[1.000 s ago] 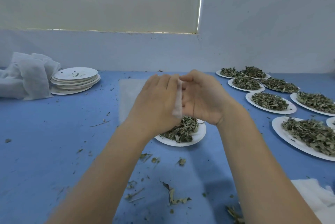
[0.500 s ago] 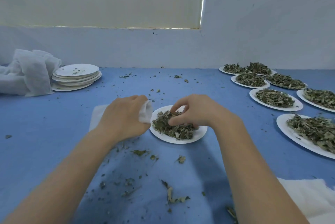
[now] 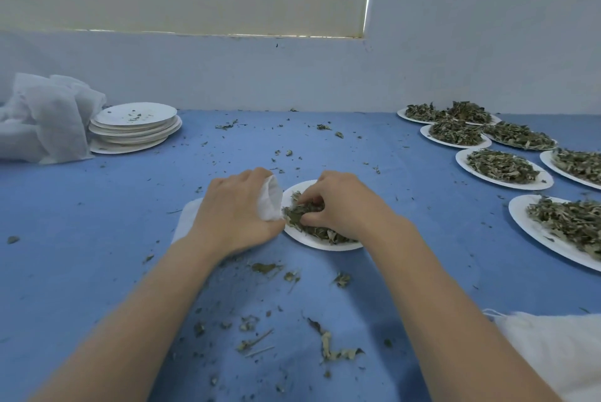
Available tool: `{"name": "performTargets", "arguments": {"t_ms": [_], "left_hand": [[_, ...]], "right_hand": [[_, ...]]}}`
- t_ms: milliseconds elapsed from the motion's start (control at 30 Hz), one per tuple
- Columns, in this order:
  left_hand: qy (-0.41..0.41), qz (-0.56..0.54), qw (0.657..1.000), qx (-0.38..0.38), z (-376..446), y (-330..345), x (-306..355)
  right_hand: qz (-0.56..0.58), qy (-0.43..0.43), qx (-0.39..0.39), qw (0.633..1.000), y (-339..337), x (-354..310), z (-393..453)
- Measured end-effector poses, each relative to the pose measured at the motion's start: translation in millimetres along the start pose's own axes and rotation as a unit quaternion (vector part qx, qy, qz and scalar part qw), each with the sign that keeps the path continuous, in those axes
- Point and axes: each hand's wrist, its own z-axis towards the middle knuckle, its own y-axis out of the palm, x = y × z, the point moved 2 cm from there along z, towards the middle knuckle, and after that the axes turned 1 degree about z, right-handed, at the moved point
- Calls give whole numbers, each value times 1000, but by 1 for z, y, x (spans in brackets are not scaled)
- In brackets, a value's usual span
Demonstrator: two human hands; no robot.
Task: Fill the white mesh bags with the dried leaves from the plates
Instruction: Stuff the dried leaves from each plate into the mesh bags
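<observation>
A blue worktop (image 3: 97, 239) carries everything, littered with leaf crumbs around and in front of both hands. Well off to the left of the left hand, at the back, a heap of white mesh bags (image 3: 42, 118) lies against a stack of emptied plates (image 3: 135, 128). Far to the right of the right hand, a cluster of full plates (image 3: 502, 167) holds heaps of dried leaves. Near the right forearm, more white mesh fabric (image 3: 559, 349) lies at the worktop's near edge.

Between the two hands sits a white plate (image 3: 312, 240) with a small pile of dried leaves (image 3: 299, 216). The left hand (image 3: 237, 216) grips a white mesh bag (image 3: 270, 198), fingers curled round its bunched mouth just beside the plate's left rim, while the rest of the bag trails flat under the wrist. The right hand (image 3: 341, 206) rests on the pile, fingers bent and pinching a clump of leaves next to the bag's mouth.
</observation>
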Motion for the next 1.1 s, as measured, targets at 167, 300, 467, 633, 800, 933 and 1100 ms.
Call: {"name": "performTargets", "arguments": {"t_ms": [167, 300, 467, 633, 800, 933, 1100], "left_hand": [[18, 13, 1000, -15, -5, 11, 1], [17, 18, 1000, -14, -4, 14, 2], [-26, -35, 999, -2, -4, 11, 3], [-47, -73, 996, -1, -2, 8, 11], [-46, -61, 997, 26, -4, 6, 19], [-36, -45, 998, 35, -4, 6, 26], [-50, -90, 994, 41, -5, 7, 27]], "right_hand": [[34, -9, 49, 998, -3, 1, 0], [92, 0, 121, 988, -18, 11, 0], [117, -28, 136, 983, -29, 8, -3], [11, -40, 85, 996, -23, -10, -3], [-107, -55, 93, 988, -17, -23, -4], [-83, -62, 77, 992, -16, -27, -6], [101, -81, 54, 990, -15, -21, -7]]}}
